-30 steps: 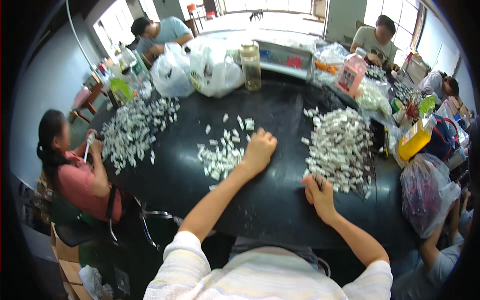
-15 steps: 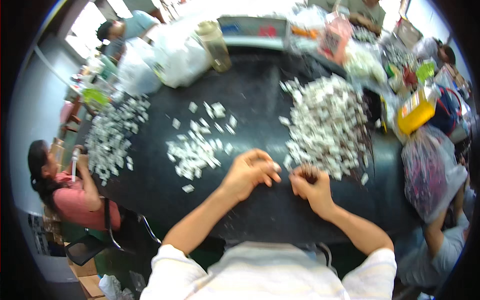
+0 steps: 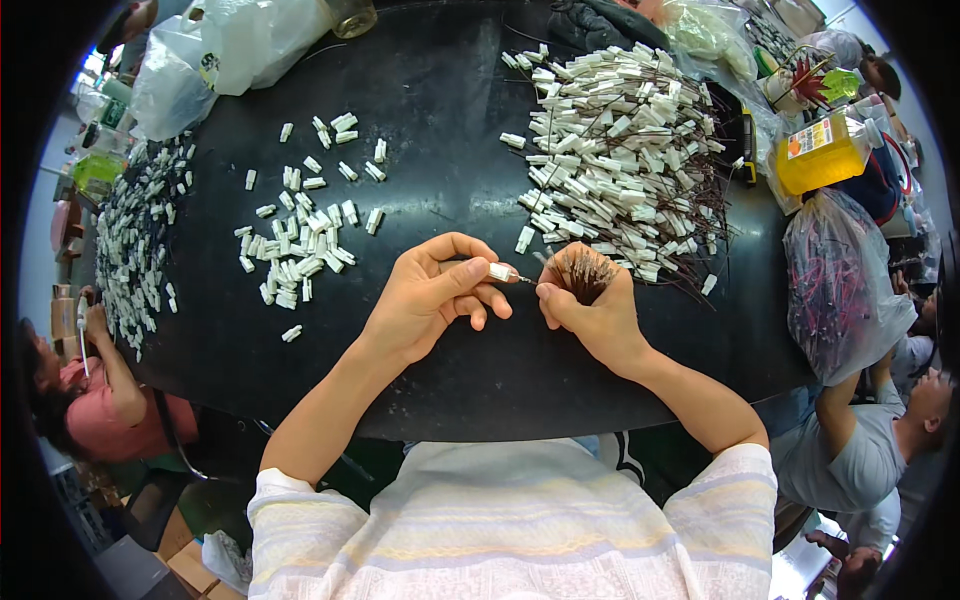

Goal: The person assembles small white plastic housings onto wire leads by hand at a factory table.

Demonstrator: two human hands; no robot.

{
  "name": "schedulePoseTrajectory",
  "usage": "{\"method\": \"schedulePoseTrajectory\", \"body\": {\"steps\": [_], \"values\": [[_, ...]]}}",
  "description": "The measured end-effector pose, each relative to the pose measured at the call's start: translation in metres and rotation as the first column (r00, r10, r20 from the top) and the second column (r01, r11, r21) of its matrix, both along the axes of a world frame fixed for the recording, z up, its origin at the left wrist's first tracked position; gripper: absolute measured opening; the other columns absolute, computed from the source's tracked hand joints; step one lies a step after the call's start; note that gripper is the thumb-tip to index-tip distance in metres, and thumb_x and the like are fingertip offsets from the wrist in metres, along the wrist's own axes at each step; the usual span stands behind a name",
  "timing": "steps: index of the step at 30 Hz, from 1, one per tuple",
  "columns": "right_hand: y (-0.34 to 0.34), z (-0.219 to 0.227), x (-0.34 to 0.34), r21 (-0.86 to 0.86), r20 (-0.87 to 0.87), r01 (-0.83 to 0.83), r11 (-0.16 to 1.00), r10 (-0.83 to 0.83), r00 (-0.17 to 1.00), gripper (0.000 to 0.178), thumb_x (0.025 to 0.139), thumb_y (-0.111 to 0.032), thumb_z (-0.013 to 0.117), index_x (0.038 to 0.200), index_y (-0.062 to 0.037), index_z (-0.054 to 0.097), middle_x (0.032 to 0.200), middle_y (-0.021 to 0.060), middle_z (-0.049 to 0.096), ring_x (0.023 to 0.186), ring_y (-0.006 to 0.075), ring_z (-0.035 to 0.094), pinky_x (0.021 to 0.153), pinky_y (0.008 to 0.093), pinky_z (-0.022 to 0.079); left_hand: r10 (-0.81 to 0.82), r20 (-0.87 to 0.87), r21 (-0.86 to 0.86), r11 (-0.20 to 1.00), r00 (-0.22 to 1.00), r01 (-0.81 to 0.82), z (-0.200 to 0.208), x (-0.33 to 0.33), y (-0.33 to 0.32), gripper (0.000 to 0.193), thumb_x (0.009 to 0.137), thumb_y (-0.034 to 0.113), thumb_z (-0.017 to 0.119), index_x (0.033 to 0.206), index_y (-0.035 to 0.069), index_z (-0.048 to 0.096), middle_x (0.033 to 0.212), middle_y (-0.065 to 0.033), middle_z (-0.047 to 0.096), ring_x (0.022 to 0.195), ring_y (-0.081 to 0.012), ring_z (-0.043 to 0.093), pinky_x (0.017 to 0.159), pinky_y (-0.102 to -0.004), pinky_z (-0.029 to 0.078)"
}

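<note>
My left hand [image 3: 425, 300] pinches a small white plastic connector [image 3: 500, 271] between thumb and forefinger, its other fingers curled loosely. My right hand [image 3: 605, 315] is closed around a bundle of thin brown wires [image 3: 582, 278], whose metal tips fan out above the fist. A single wire tip runs from the right thumb and forefinger to the connector's end; how deep it sits I cannot tell. Just beyond the right hand lies a big heap of white connectors with brown wires [image 3: 620, 150]. Left of my left hand is a smaller, loose group of white connectors [image 3: 305, 245].
More white connectors [image 3: 140, 240] spread along the black table's [image 3: 430, 120] left edge. White plastic bags [image 3: 255, 45] stand at the far left. On the right are a yellow-liquid jug [image 3: 825, 155], a cutter knife [image 3: 748, 145] and a bag of wires [image 3: 840, 290]. People sit at both sides.
The view has tipped down toward the table. My hands have come closer together, and a wire tip now meets the connector in my left fingers. The right hand still grips the wires.
</note>
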State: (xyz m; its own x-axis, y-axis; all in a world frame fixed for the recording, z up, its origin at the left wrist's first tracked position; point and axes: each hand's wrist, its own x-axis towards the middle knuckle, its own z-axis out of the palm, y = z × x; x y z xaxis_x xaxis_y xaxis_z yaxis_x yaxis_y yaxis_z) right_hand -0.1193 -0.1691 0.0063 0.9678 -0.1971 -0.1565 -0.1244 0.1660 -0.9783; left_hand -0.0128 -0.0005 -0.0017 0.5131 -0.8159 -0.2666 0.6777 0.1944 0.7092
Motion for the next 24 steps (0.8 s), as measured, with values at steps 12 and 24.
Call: {"method": "schedulePoseTrajectory", "body": {"steps": [12,24], "values": [[0.004,-0.005,-0.001,-0.160,0.002,0.058,0.985,-0.058,0.998,0.004,0.077,-0.001,0.060,0.076,-0.0012,0.056,0.063,-0.0050,0.049,0.055,0.0004,0.040,0.048,0.0168,0.030,-0.037,0.263,0.107,0.994,0.964,0.009,0.007,-0.012,-0.008,0.009,0.087,0.005,0.052,0.088,-0.004,0.049,0.088,-0.0171,0.061,0.068,-0.0238,0.065,0.045,-0.0235,0.051],[0.000,0.006,0.004,-0.025,-0.018,-0.020,0.999,0.019,1.000,0.008,0.083,-0.006,0.056,0.086,-0.0003,0.052,0.062,-0.0002,0.052,0.055,0.0039,0.045,0.048,0.0182,0.033,-0.518,0.815,0.033,0.488,-0.259,-0.872,0.017,0.035,0.018,0.014,0.072,0.000,0.063,0.085,-0.001,0.058,0.083,-0.0101,0.059,0.082,-0.0279,0.053,0.072,-0.0343,0.043]]}}
